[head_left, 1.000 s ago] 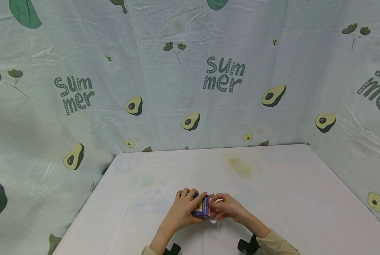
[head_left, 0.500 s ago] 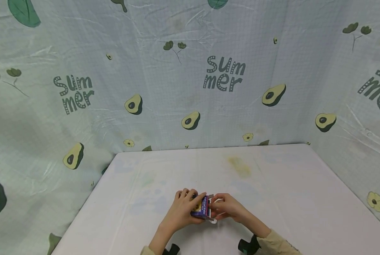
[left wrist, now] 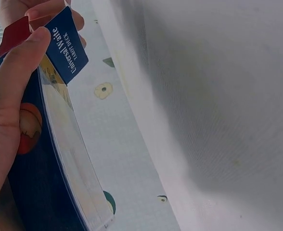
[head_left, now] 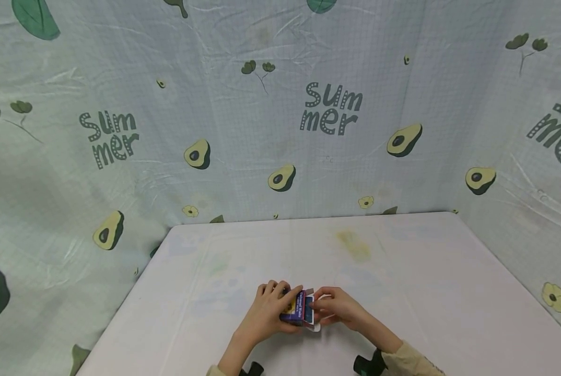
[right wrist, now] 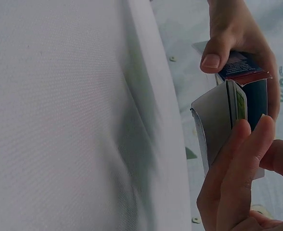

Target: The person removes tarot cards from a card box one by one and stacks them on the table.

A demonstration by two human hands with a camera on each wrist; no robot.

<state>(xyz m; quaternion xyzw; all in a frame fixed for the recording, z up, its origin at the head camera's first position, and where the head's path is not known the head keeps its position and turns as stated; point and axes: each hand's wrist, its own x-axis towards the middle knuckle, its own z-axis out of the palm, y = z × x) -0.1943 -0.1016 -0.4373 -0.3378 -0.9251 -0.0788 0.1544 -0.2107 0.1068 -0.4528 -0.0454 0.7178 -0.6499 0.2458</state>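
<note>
My left hand (head_left: 269, 312) grips a blue tarot card box (head_left: 300, 307) from its left side, thumb along the near edge. In the left wrist view, a blue panel (left wrist: 67, 50) reads "Universal Waite Tarot Deck", beside a red flap (left wrist: 15, 36). The box's open end faces right, and a blue-backed stack of cards (head_left: 309, 309) sticks out of it. My right hand (head_left: 339, 306) pinches this stack with its fingertips. A white flap (right wrist: 212, 115) stands out from the opening in the right wrist view. The rest of the stack is hidden inside the box.
A white-covered table (head_left: 243, 250) lies under both hands. Behind it and at its sides hangs a pale sheet (head_left: 233, 130) printed with avocados and "summer". Dark wrist-worn devices (head_left: 370, 364) show at the lower edge, near the sleeves.
The blue card stack has come into view between box and right fingers, sticking out farther. The left hand with the box has shifted slightly left and toward the person.
</note>
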